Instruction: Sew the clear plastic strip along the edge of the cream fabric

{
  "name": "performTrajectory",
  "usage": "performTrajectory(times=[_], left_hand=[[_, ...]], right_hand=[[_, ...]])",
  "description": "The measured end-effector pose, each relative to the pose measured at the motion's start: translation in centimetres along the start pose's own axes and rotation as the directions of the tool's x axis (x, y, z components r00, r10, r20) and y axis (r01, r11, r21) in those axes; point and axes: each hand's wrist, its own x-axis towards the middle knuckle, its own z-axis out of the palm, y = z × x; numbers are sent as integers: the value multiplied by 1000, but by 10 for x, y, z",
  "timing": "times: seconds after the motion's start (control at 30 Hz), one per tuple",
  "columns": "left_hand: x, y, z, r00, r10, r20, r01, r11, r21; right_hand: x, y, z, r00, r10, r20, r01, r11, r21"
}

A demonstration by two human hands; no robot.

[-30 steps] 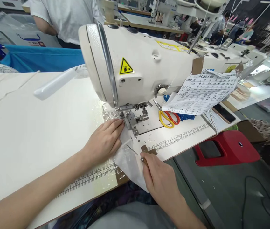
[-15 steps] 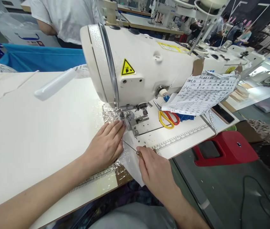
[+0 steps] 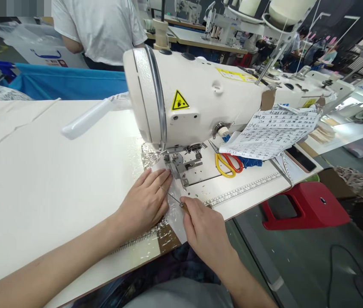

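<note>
My left hand lies flat, fingers together, pressing a piece of white fabric onto the table just in front of the presser foot of a white sewing machine. My right hand grips a thin pointed metal tool with a brown handle. Its tip rests on the fabric close to my left fingertips. Crinkled clear plastic lies under the machine head, left of the needle.
Yellow and orange scissors lie right of the needle plate, beside a handwritten paper sheet and a phone. A red stool stands right of the table. A person in a white shirt stands behind a blue bin.
My right hand has slid left and toward the needle, bringing the tool tip close to my left fingers. The loose fabric edge hanging off the table has been drawn in. My view shifted slightly.
</note>
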Motion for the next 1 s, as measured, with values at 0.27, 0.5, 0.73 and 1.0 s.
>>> performTrajectory(times=[0.27,0.5,0.73,1.0], left_hand=[[2,-10,3,1000,4,-30,-4,1000,5],[9,-25,3,995,-7,-102,16,996,86],[10,-30,-1,991,5,-137,19,985,174],[5,-5,3,995,25,-94,-17,996,84]], right_hand=[[12,-5,3,999,28,44,-28,1000,12],[21,-8,9,996,79,31,-81,994,70],[18,-13,12,997,70,-12,-67,987,145],[8,-12,8,998,55,-25,-50,985,164]])
